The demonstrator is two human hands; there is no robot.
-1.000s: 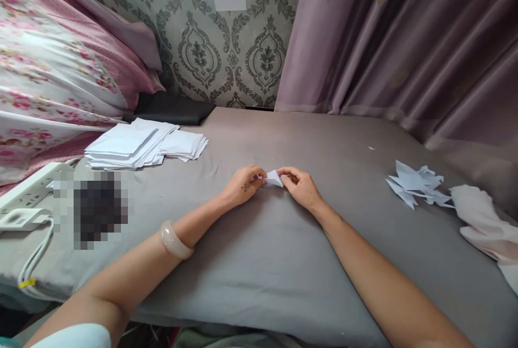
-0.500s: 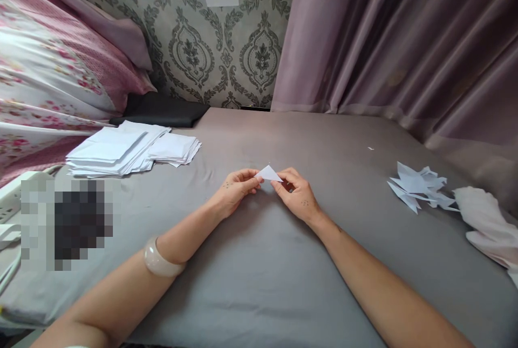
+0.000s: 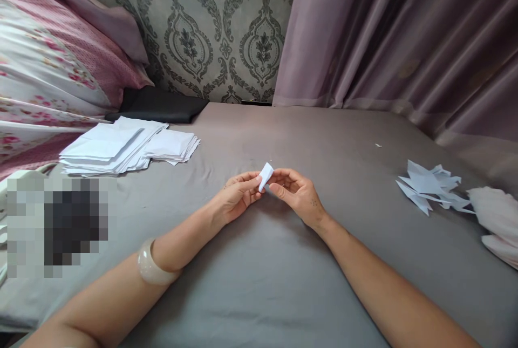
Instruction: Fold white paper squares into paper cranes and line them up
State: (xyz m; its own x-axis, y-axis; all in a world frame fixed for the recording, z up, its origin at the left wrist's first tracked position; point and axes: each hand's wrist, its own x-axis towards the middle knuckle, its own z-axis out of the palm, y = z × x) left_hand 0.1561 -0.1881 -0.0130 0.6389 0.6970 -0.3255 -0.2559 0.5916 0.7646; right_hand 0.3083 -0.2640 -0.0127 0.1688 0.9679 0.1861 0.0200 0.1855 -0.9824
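Paper [image 3: 265, 176], small and folded, is near the middle of my head view. My left hand [image 3: 242, 195] pinches it between thumb and fingers. My right hand [image 3: 297, 196] is just beside it, with a small gap between thumb and fingers; I cannot tell if a fingertip touches. On the gray sheet [image 3: 259, 288], I see paper stacks [image 3: 101, 143] to the left and pointy shapes [image 3: 431, 183] to the right.

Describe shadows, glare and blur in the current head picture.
Head view: soft shadows on the gray sheet below the left hand and right hand; small glints on the bangle; the curtain dim at right; a pixelated patch at left hiding its contents; little blur on the folded paper.
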